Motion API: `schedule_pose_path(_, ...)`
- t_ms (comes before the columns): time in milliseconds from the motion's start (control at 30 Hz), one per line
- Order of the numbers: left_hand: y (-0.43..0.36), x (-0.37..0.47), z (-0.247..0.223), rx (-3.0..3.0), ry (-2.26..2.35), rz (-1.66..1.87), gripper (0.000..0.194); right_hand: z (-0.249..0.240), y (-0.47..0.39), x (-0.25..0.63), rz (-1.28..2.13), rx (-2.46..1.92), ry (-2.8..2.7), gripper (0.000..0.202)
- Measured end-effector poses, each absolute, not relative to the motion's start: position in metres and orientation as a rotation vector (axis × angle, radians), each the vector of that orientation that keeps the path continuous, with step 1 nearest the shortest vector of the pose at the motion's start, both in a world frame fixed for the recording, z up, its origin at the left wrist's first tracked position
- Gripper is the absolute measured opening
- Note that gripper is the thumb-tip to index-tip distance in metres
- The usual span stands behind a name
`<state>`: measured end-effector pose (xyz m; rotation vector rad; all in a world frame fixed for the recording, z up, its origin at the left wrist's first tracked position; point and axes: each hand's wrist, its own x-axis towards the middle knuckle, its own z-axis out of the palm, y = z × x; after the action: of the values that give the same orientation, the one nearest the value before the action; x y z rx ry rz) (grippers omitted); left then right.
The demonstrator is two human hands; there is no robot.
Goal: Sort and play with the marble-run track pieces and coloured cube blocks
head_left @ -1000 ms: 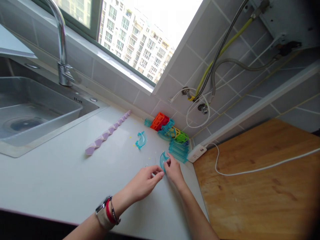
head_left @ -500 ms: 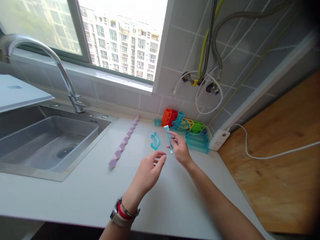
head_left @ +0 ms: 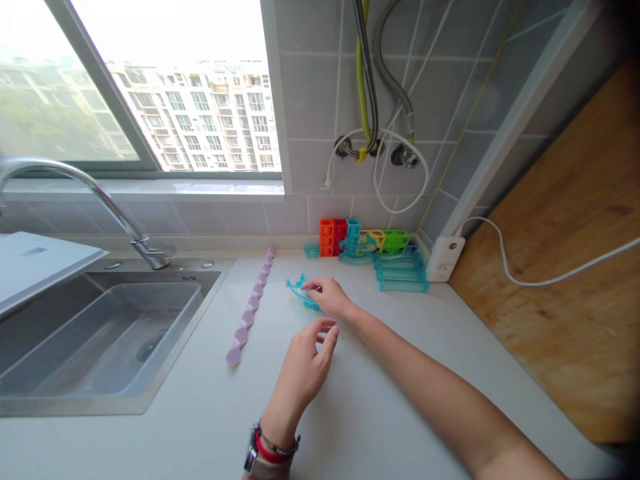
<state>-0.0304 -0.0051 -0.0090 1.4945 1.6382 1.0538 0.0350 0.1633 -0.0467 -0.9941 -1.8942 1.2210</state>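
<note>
My right hand (head_left: 329, 296) pinches a curved translucent teal piece (head_left: 296, 288) over the counter, right of the purple strip. Another teal piece (head_left: 310, 304) lies under or against it, partly covered. Nearer to me, my left hand (head_left: 313, 353) hovers above the counter with its fingers curled and apart, holding nothing. The purple zigzag strip (head_left: 249, 315) lies lengthwise on the counter, left of both hands.
Along the back wall stand orange and red blocks (head_left: 333, 237), a green block (head_left: 395, 241) and stacked teal pieces (head_left: 403, 275). A white power box (head_left: 445, 259) stands at the right corner. The sink (head_left: 150, 393) and faucet (head_left: 107, 200) are at left.
My right hand has carried the curved teal piece left, onto or over the other teal piece. My left hand stays open near the front. The view has shifted.
</note>
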Motion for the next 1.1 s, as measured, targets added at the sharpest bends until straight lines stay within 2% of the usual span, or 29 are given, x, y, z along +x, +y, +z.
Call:
schedule_pose_path(267, -0.005, -0.033, -0.007, 1.525, 1.662, 1.106, 0.031, -0.050, 0.147, 0.071, 1.420, -1.083, -1.631, 0.015)
schedule_pose_path(400, -0.005, -0.037, -0.008, 1.536, 1.704, 1.199, 0.026, -0.042, 0.119, 0.117, 1.595, -1.104, -1.415, 0.021)
schedule_pose_path(467, -0.005, -0.038, -0.009, 1.551, 1.751, 1.261, 0.033, -0.037, 0.105, 0.138, 1.747, -1.040, -1.229, 0.030)
schedule_pose_path(533, -0.006, -0.037, -0.011, 1.612, 1.767, 1.279, 0.047, -0.033, 0.094, 0.153, 1.876, -0.958, -1.078, 0.036)
schedule_pose_path(600, -0.007, -0.034, -0.013, 1.749, 1.721, 1.228, 0.062, -0.032, 0.085, 0.160, 1.970, -0.878, -0.991, 0.037)
schedule_pose_path(667, -0.008, -0.031, -0.014, 1.878, 1.649, 1.168, 0.069, -0.033, 0.079, 0.162, 2.063, -0.794, -0.955, 0.037)
schedule_pose_path(867, -0.009, -0.020, -0.011, 1.763, 1.520, 1.116, 0.042, -0.030, 0.067, 0.161, 2.191, -0.596, -0.971, 0.039)
schedule_pose_path(1100, -0.011, -0.011, -0.006, 1.677, 1.412, 1.212, 0.041, -0.022, 0.064, 0.165, 2.207, -0.518, -0.910, 0.035)
